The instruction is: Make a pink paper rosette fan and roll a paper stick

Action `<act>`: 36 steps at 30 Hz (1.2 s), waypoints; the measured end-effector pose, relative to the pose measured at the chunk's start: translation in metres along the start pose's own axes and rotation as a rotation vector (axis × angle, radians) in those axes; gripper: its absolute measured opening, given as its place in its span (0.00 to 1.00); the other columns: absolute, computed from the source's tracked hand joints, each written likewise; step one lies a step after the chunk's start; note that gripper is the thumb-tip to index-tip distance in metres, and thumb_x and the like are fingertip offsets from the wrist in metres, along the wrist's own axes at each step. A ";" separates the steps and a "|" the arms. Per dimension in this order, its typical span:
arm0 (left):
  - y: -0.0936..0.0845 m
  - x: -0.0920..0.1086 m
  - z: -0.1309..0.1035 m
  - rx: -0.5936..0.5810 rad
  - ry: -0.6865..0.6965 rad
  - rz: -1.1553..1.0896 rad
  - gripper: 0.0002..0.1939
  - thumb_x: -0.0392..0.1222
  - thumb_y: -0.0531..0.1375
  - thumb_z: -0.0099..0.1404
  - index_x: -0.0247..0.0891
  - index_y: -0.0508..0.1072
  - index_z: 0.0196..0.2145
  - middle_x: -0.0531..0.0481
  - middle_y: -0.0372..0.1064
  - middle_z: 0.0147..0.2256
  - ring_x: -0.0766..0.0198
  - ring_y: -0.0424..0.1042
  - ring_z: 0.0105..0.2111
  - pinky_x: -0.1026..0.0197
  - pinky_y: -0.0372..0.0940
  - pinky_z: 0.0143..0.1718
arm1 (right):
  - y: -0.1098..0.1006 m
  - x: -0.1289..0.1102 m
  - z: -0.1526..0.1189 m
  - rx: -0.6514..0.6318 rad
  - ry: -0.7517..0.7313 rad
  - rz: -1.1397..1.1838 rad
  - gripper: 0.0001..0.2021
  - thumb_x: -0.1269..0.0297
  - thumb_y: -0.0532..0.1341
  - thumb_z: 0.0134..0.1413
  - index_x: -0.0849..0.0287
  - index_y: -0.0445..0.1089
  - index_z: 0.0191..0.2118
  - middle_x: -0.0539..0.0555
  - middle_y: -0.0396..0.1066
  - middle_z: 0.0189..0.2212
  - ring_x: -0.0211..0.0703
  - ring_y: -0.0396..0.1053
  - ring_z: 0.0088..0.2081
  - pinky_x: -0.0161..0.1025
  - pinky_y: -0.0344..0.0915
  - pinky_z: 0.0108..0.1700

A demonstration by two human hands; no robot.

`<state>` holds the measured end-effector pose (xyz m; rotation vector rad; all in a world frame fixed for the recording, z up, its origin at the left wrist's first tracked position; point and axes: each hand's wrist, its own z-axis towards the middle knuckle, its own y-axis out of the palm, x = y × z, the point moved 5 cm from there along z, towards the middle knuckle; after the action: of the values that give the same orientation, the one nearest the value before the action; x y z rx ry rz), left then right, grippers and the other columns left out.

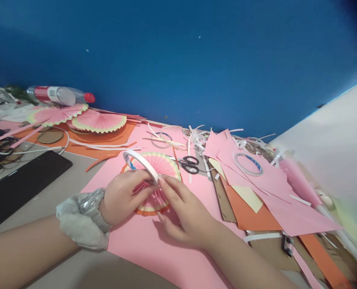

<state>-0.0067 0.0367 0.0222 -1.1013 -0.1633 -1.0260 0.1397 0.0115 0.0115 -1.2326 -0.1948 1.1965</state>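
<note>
A roll of white tape (142, 161) is pinched between the thumb and fingers of my left hand (125, 194), held tilted above a round pleated paper fan (162, 162). The fan is pink with a pale yellow and orange rim and lies on a large pink sheet (136, 245). My right hand (187, 210) has its fingers apart; its index fingertip touches the near edge of the tape roll, and its thumb is stretched out over the fan. My left wrist bears a watch and a grey scrunchie.
Black scissors (190, 164) lie just right of the fan. Another tape roll (248, 164) rests on pink sheets at right. A black phone (27, 186), two pleated half-fans (99, 121) and a bottle (59, 95) are at left. A blue wall stands behind.
</note>
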 end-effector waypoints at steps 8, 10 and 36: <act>-0.003 -0.001 0.000 0.028 -0.026 -0.036 0.04 0.36 0.56 0.64 0.41 0.69 0.37 0.56 0.74 0.31 0.66 0.73 0.31 0.65 0.66 0.32 | 0.000 -0.001 0.001 0.008 -0.026 -0.010 0.37 0.70 0.57 0.52 0.63 0.40 0.65 0.65 0.49 0.61 0.48 0.49 0.62 0.46 0.57 0.60; -0.004 -0.001 0.000 0.049 -0.022 -0.039 0.04 0.37 0.56 0.64 0.41 0.69 0.37 0.56 0.74 0.31 0.66 0.73 0.31 0.66 0.66 0.33 | 0.000 -0.002 0.001 0.040 -0.058 -0.033 0.36 0.71 0.57 0.52 0.63 0.41 0.65 0.65 0.51 0.60 0.48 0.50 0.62 0.46 0.58 0.59; 0.010 0.021 -0.007 -0.134 0.303 0.036 0.02 0.34 0.55 0.65 0.38 0.65 0.35 0.52 0.69 0.26 0.63 0.66 0.26 0.61 0.59 0.29 | -0.016 -0.001 -0.004 0.255 -0.039 -0.104 0.07 0.74 0.51 0.57 0.57 0.60 0.29 0.51 0.65 0.24 0.41 0.61 0.27 0.41 0.56 0.31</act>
<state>0.0102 0.0192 0.0238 -1.0508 0.1696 -1.1708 0.1512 0.0106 0.0230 -0.9664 -0.1293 1.1185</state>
